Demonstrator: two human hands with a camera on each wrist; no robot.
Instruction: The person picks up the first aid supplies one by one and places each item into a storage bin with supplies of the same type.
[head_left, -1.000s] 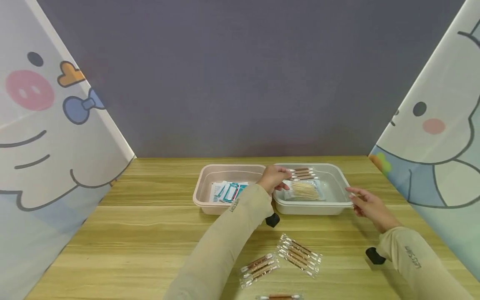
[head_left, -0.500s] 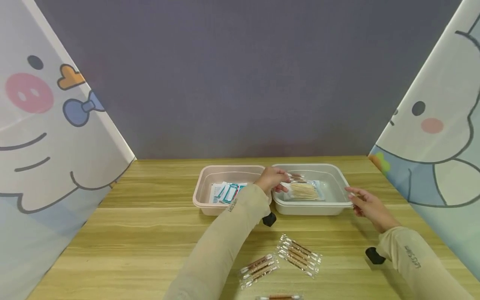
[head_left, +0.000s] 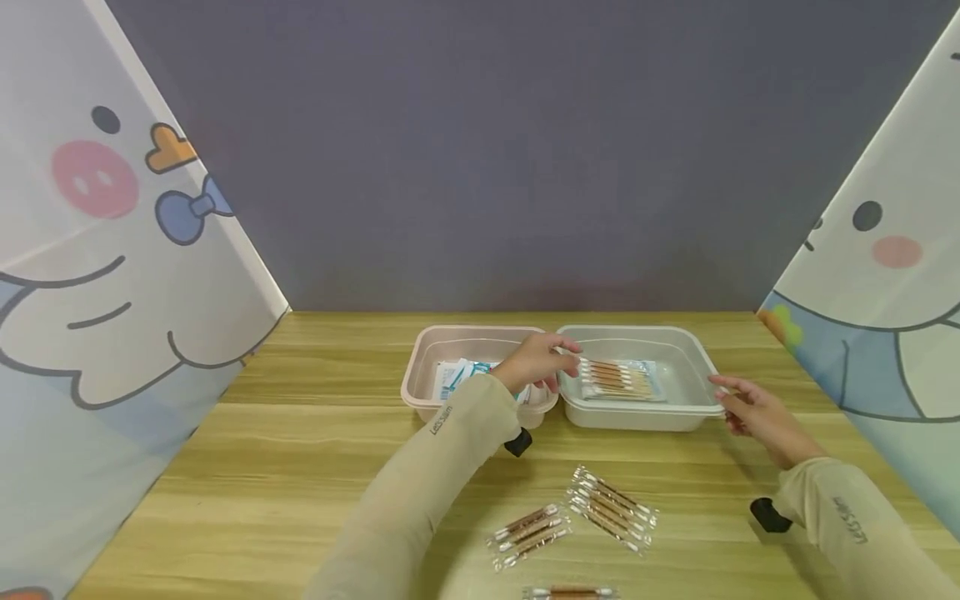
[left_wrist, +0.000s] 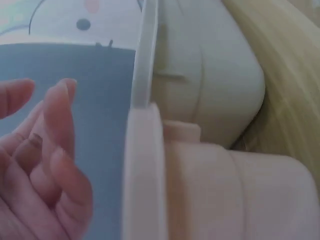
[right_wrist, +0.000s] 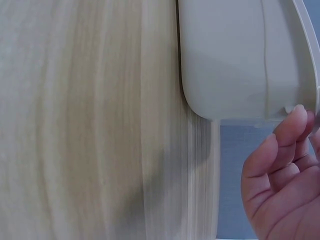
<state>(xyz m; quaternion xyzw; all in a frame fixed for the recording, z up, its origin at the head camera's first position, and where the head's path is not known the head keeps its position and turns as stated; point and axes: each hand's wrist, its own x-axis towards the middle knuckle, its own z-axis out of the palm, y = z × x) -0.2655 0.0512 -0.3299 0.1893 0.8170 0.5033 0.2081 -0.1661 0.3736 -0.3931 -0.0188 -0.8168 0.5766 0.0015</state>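
The left hand [head_left: 534, 362] is hiding part of the left bin [head_left: 432, 350] and its packets [head_left: 459, 373], which are proving too small to read. The head view's lower edge is cropping the nearest swab pack [head_left: 572, 592]. In the right wrist view, the edge is cropping the right hand [right_wrist: 285, 185].

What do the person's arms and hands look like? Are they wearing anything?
Both arms have long, plain beige sleeves: the left sleeve and the right sleeve. Each has small dark lettering near the cuff. A little black block sits under each wrist, one at the left, one at the right. The left hand and right hand wear no gloves.
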